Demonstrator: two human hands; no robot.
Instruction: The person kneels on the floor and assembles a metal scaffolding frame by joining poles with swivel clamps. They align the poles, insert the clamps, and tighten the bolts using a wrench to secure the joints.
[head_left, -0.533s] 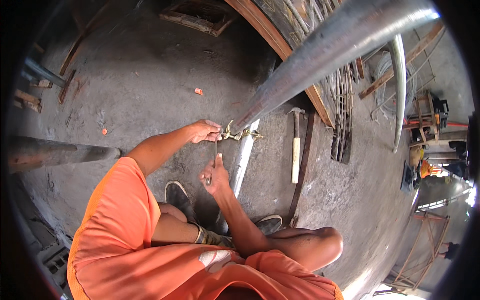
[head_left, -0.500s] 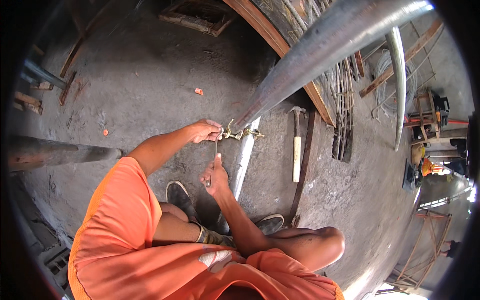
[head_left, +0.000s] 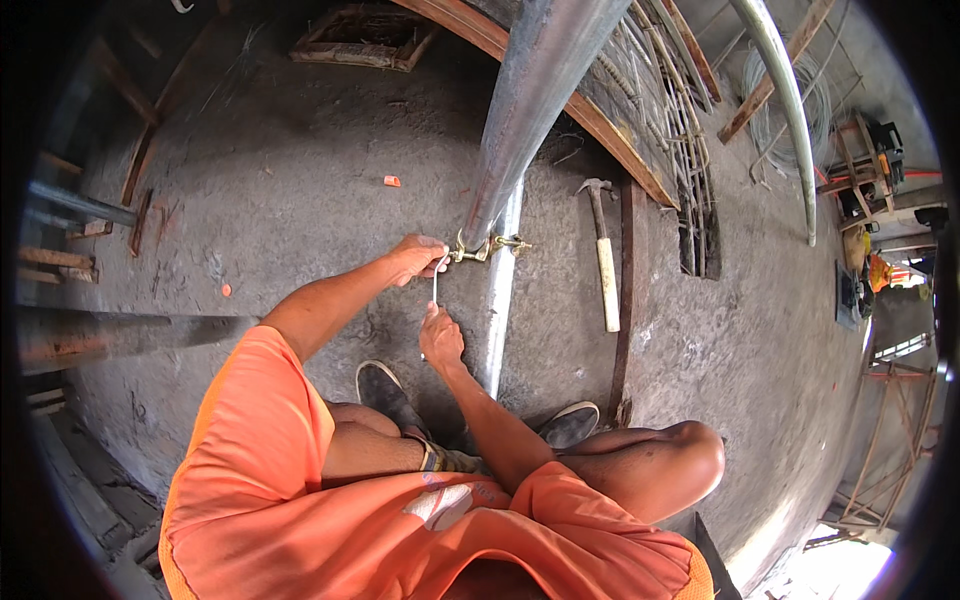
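Note:
My right hand (head_left: 442, 338) is closed around the lower end of a slim metal wrench (head_left: 436, 286). At the wrench's upper end, the fingers of my left hand (head_left: 416, 259) pinch its head against the bolt of a brass-coloured scaffold clamp (head_left: 472, 250). The clamp sits where the lower end of a thick grey steel pipe (head_left: 530, 110) meets a thinner, shiny pipe (head_left: 498, 335) lying on the floor. A second brassy clamp part with a bolt (head_left: 515, 243) grips the thinner pipe. How the wrench seats on the nut is hidden by my left fingers.
A claw hammer (head_left: 605, 270) with a pale handle lies to the right, beside a wooden strip (head_left: 630, 300). Timber and rebar (head_left: 690, 170) stand at the upper right. Another thick pipe (head_left: 140, 335) reaches in from the left. Small orange pieces (head_left: 391, 181) dot the concrete floor.
The view has shifted, and the thick pipe now appears steeper. Both hands stay at the wrench and clamp; my right hand's thumb and fingers have changed position on the handle.

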